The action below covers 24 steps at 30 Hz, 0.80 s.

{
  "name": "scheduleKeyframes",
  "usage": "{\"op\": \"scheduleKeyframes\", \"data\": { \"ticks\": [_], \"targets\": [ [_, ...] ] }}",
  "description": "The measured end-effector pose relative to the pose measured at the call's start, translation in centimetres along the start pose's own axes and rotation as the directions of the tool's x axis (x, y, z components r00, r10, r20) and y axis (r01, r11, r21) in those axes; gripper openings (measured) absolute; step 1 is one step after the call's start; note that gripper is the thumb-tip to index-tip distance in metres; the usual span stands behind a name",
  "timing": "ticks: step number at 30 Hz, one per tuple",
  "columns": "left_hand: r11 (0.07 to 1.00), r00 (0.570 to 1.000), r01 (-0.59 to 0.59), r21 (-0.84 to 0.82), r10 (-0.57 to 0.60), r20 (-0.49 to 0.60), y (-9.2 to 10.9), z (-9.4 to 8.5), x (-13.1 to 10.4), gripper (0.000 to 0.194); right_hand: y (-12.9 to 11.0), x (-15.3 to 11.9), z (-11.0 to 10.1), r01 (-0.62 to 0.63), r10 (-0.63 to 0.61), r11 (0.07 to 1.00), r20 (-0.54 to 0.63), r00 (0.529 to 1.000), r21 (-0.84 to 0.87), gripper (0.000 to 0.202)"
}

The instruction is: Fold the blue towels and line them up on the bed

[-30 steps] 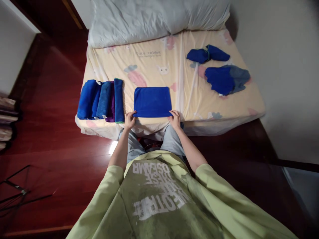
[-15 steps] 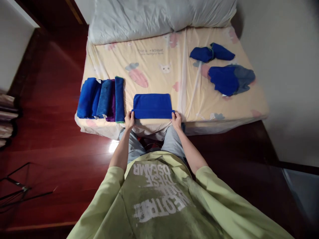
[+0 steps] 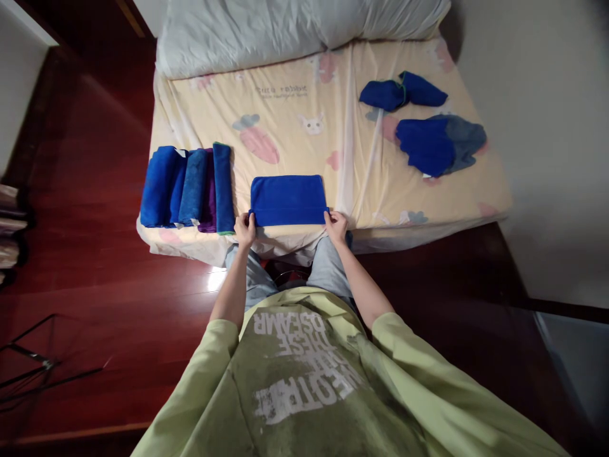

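Note:
A blue towel [image 3: 288,200] lies flat near the front edge of the bed, with its near part folded over in a strip. My left hand [image 3: 245,230] pinches the left end of that strip. At the opposite end, my right hand [image 3: 336,226] grips the right corner between thumb and fingers. Just left of my left hand is a row of folded or rolled towels: a dark blue one with green edging [image 3: 223,188], a purple one [image 3: 208,197], a lighter blue one [image 3: 193,189] and bright blue ones [image 3: 160,185] at the far left.
On the bed's right side lie a crumpled blue cloth with green edging [image 3: 425,90] and a blue and grey-blue cloth [image 3: 423,146]. A pale bundled quilt [image 3: 285,35] spans the back of the patterned bedsheet [image 3: 285,143]. Black metal stand legs [image 3: 45,365] are on the floor at left.
The view has shifted slightly, so the bed and towels sit a little higher and further left. Both hands keep hold of the strip's ends, and the towel looks nearly the same.

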<state>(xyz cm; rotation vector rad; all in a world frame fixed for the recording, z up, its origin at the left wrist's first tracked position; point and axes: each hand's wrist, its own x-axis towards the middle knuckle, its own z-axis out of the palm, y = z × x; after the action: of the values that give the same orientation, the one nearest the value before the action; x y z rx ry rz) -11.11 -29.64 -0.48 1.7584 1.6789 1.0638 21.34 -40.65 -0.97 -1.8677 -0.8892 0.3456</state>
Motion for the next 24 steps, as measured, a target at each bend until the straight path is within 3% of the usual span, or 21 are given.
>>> {"op": "scheduleKeyframes", "data": {
  "ticks": [10,16,21,24],
  "targets": [
    [0.999,1.0,0.015,-0.03,-0.015,0.016,-0.1,0.0,-0.1,0.023,0.2,-0.2,0.3,-0.018,0.018,1.0,-0.028,0.999,0.023,0.032],
    [0.999,1.0,-0.007,-0.049,0.007,0.001,0.2,-0.1,-0.2,0.026,0.7,-0.1,0.1,0.081,-0.082,0.996,-0.032,0.996,-0.032,0.02],
    [0.998,0.998,-0.054,-0.037,0.052,-0.04,0.7,-0.2,-0.1,0.017,0.4,-0.2,0.1,0.211,-0.212,0.974,-0.005,0.977,-0.082,0.007],
    [0.996,0.996,-0.085,-0.037,0.084,-0.031,0.9,-0.2,-0.3,0.011,0.2,-0.4,0.3,0.279,-0.28,0.955,0.01,0.96,-0.096,0.012]
  ]
}}
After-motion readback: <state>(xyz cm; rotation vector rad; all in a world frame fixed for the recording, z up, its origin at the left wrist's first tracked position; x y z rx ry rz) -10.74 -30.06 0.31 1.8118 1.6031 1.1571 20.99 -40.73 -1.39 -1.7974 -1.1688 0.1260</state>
